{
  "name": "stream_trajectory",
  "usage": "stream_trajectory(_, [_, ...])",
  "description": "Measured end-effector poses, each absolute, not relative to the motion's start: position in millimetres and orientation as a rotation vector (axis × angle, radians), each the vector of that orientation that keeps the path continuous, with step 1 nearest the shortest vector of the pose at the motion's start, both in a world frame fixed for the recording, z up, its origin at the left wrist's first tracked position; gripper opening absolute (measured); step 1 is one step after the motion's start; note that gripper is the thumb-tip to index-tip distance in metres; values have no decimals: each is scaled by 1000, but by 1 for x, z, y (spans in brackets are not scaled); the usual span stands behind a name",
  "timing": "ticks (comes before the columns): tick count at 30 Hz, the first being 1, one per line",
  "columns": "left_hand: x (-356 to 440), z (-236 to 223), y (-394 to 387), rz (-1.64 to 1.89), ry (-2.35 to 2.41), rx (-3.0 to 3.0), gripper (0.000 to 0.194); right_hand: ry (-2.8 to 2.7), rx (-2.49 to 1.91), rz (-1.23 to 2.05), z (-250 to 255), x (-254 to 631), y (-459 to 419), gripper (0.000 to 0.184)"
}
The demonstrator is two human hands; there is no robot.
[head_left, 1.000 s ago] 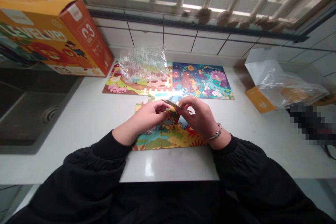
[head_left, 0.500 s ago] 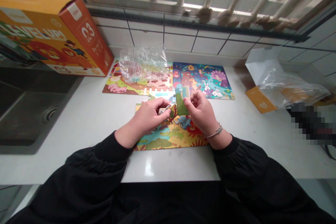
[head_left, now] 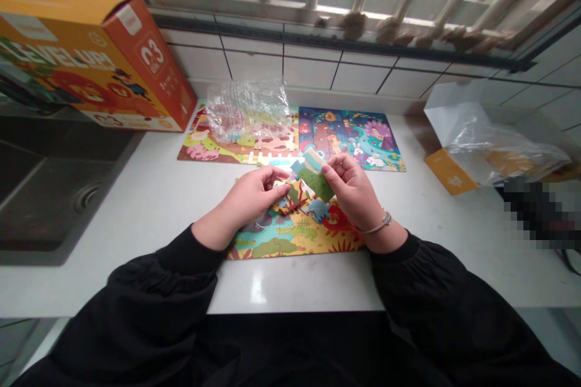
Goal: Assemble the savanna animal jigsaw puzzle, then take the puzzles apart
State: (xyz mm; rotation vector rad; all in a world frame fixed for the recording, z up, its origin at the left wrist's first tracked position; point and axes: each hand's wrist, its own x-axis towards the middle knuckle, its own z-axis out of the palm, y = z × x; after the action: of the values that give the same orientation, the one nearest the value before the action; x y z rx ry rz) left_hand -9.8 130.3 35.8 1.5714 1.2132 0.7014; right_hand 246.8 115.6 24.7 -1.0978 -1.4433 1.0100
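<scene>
Gripping puzzle pieces [head_left: 290,193] in left fingers [head_left: 280,191], green piece [head_left: 318,180] in right [head_left: 327,173]; desk [head_left: 295,284] bare toward front edge; box [head_left: 91,54] upper left reads "LEVEL UP!"

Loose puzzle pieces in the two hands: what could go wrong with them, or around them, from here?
The left hand pinches several overlapping patterned pieces, so one might slip out. The right hand grips the green piece by its edge, so it could tip or drop. Both hands are over the animal puzzle, so a wrist might nudge it.
</scene>
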Motion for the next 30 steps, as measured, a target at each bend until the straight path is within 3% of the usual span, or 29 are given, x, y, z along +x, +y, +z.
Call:
stream_trajectory(4, [-12, 33, 133, 696, 1212, 1572, 41, -1586, -1132, 1071, 24, 252, 115, 34])
stream_trajectory(12, [-8, 37, 130, 718, 1160, 1583, 40, -1911, -1281, 729, 19, 246, 110, 10])
stream_trajectory(30, [-7, 41, 127, 707, 1110, 1560, 46, -1807, -1321, 778, 28, 243, 106, 15])
